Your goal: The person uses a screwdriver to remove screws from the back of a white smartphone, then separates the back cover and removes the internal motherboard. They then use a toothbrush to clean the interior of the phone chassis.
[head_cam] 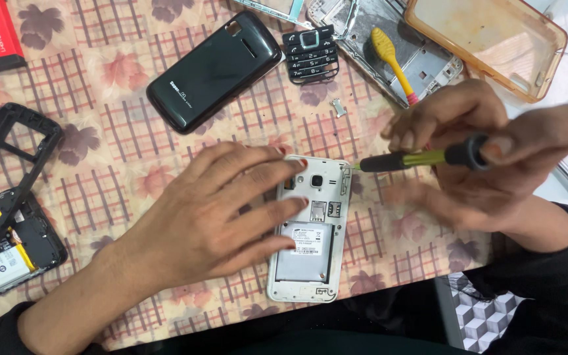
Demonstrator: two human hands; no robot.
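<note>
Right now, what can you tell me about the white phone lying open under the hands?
The white phone lies flat on the patterned tablecloth, back cover off, camera end away from the person. Its plastic-looking frame surrounds a grey battery bay with a label, card slots and a camera lens. The left hand presses its left side; the right hand holds a screwdriver whose tip meets its upper right edge.

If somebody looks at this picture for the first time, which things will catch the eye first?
At the centre, the left hand presses down a white phone with its back cover removed, while the right hand brings a yellow-and-black screwdriver to its top right edge. Above them, a glossy black phone cover lies on the patterned tablecloth.
</note>
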